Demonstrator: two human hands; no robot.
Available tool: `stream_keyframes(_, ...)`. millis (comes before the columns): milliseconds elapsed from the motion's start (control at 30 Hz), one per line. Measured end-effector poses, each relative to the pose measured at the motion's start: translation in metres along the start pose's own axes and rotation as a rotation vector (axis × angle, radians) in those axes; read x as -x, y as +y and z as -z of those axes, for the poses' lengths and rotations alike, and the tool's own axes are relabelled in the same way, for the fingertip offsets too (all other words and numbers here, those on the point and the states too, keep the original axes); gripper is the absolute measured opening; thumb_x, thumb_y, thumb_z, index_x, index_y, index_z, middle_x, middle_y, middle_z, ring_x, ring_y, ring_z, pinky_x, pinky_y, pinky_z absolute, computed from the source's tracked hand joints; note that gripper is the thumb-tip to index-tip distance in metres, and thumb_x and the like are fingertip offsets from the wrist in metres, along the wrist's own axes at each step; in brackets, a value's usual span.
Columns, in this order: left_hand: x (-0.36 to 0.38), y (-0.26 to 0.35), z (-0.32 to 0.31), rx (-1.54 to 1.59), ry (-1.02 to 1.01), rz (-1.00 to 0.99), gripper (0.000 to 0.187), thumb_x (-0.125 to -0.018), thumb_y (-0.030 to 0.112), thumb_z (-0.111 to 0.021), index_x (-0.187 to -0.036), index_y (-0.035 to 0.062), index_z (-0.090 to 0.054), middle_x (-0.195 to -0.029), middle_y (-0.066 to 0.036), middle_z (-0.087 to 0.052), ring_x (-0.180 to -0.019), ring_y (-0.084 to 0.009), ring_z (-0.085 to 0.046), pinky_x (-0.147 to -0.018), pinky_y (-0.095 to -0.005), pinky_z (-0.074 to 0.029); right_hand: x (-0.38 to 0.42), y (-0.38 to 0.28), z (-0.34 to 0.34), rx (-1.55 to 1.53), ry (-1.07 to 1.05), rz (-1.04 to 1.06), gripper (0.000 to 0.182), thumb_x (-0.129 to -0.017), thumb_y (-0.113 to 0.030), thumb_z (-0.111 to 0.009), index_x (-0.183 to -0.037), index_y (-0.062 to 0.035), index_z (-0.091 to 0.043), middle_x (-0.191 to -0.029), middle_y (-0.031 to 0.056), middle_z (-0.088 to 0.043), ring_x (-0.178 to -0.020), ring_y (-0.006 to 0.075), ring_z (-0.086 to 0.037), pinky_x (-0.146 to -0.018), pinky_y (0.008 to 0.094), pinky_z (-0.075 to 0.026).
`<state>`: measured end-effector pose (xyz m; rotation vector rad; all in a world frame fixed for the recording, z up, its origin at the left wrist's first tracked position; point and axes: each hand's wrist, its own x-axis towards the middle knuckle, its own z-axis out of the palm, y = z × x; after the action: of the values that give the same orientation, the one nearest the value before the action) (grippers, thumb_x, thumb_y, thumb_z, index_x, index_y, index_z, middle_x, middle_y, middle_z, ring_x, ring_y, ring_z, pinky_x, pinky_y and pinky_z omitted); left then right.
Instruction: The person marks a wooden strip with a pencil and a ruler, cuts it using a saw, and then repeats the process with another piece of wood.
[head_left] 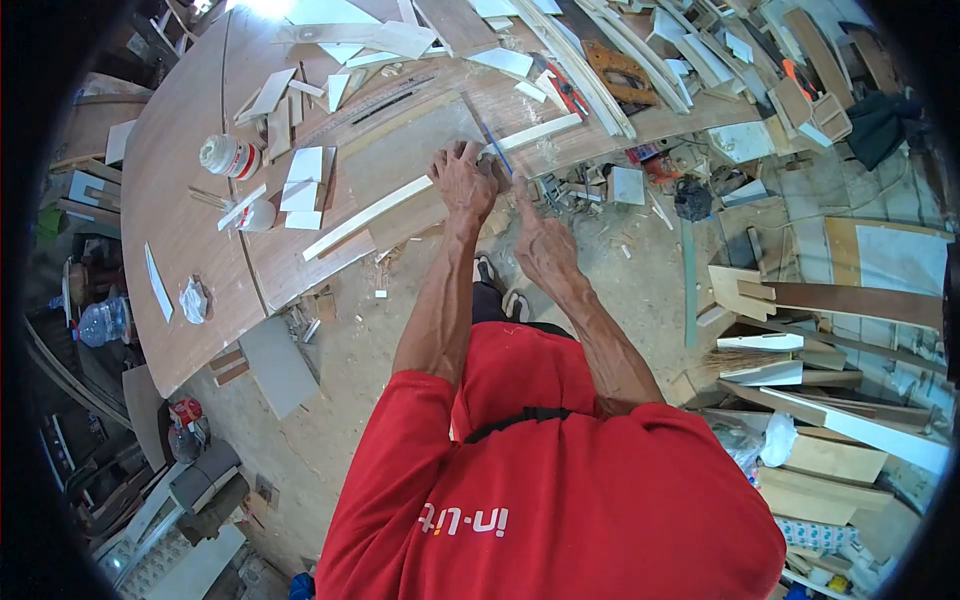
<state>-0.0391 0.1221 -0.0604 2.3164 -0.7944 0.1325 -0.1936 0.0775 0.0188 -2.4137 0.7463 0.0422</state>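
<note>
A long, pale wooden strip (376, 215) lies slantwise along the near edge of the workbench (290, 265). My left hand (465, 182) is curled over this strip and presses it down near its middle. Just to the right, my right hand (545, 240) is closed around the near end of a thin blue blade-like tool (497, 150). The tool crosses the strip close to my left fingers; its exact kind is too small to tell. Under and behind the strip is a flat brownish board (405, 145).
White-and-red glue bottle (230, 157), white container (256, 215) and crumpled plastic (194, 300) stand on the bench's left. Offcuts (303, 180), a wooden-handled saw (618, 72) and long strips (575, 65) lie farther back. Stacked boards (800, 300) line the right side; scraps litter the floor (400, 300).
</note>
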Motion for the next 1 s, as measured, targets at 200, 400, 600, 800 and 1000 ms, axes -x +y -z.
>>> stream_keyframes(200, -0.001, 0.000, 0.001, 0.024, -0.022, -0.009, 0.020, -0.078, 0.019, -0.064, -0.098, 0.0137, -0.063, -0.109, -0.008, -0.056, -0.108, -0.0294, -0.045, -0.092, -0.0447, -0.030, -0.030, -0.002, -0.008, -0.004, 0.001, 0.015, 0.091, -0.075, -0.007, -0.057, -0.152, -0.0103, -0.008, -0.066, 0.0274, -0.062, -0.065, 0.0453, -0.063, -0.063, 0.0527, -0.049)
stream_keyframes(400, -0.003, 0.002, 0.001, 0.035, 0.014, -0.020, 0.020, -0.076, 0.018, -0.063, -0.095, 0.0124, -0.063, -0.105, -0.009, -0.055, -0.107, -0.0302, -0.045, -0.092, -0.0450, -0.030, -0.010, -0.001, 0.005, -0.034, -0.033, -0.003, 0.088, -0.077, -0.009, -0.055, -0.152, -0.0101, -0.010, -0.070, 0.0300, -0.062, -0.068, 0.0467, -0.063, -0.064, 0.0538, -0.048)
stream_keyframes(600, 0.001, 0.000, 0.003, 0.035, 0.019, -0.052, 0.018, -0.077, 0.017, -0.062, -0.094, 0.0113, -0.062, -0.103, -0.010, -0.054, -0.106, -0.0305, -0.045, -0.091, -0.0448, -0.031, -0.030, 0.000, -0.011, -0.083, 0.023, 0.011, 0.088, -0.077, -0.010, -0.054, -0.152, -0.0124, -0.009, -0.071, 0.0296, -0.061, -0.068, 0.0469, -0.062, -0.063, 0.0536, -0.048)
stream_keyframes(800, 0.001, -0.002, 0.002, 0.029, -0.004, -0.048, 0.019, -0.080, 0.022, -0.063, -0.095, 0.0105, -0.062, -0.102, -0.010, -0.054, -0.105, -0.0301, -0.045, -0.091, -0.0451, -0.030, -0.023, 0.003, -0.007, -0.092, -0.010, 0.000, 0.086, -0.078, -0.009, -0.052, -0.152, -0.0118, -0.010, -0.071, 0.0294, -0.061, -0.068, 0.0467, -0.062, -0.062, 0.0532, -0.046)
stream_keyframes(1000, -0.001, 0.000, 0.001, 0.027, 0.041, -0.067, 0.020, -0.080, 0.023, -0.063, -0.096, 0.0103, -0.063, -0.103, -0.010, -0.053, -0.105, -0.0305, -0.046, -0.090, -0.0452, -0.031, -0.007, 0.009, -0.010, -0.078, 0.019, 0.015, 0.086, -0.077, -0.009, -0.051, -0.152, -0.0116, -0.009, -0.068, 0.0296, -0.060, -0.064, 0.0466, -0.061, -0.059, 0.0525, -0.046)
